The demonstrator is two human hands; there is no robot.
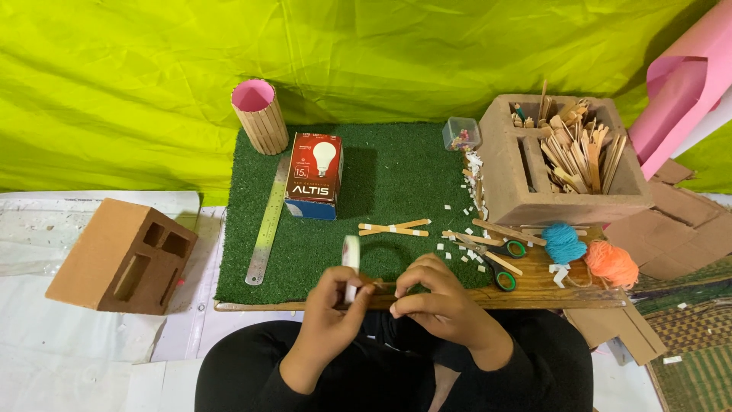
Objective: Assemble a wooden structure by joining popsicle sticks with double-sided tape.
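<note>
The fingers of the left hand [329, 307] pinch a roll of white tape [350, 261] held on edge, thumb on one face and fingertips curled behind it. The fingers of the right hand [441, 299] are pressed together in a pinch on a thin stick [379, 287] that runs between the two hands; whether a strip of tape is already drawn across it is too small to tell. Both hands sit at the near edge of the green mat [396, 164], over the person's lap.

Judging from how things lie, the work looks to be at an early or middle stage. On the mat, just beyond the hands, lies a pair of sticks [394, 227] joined at a narrow angle, and right of them more loose sticks and scissors [499, 263] with scraps of white tape scattered around. A pink-lined cup [260, 117] clad in sticks stands at the mat's far left corner and looks finished. Much stock remains: a brick [560, 160] at the mat's right edge holds a thick bundle of unused sticks. Blue yarn [564, 243] and orange yarn [611, 263] sit untouched right of the scissors.

A ruler [268, 221] lies along the mat's left side beside a bulb box [314, 177]. A second brick [122, 255] rests off the mat to the left.
</note>
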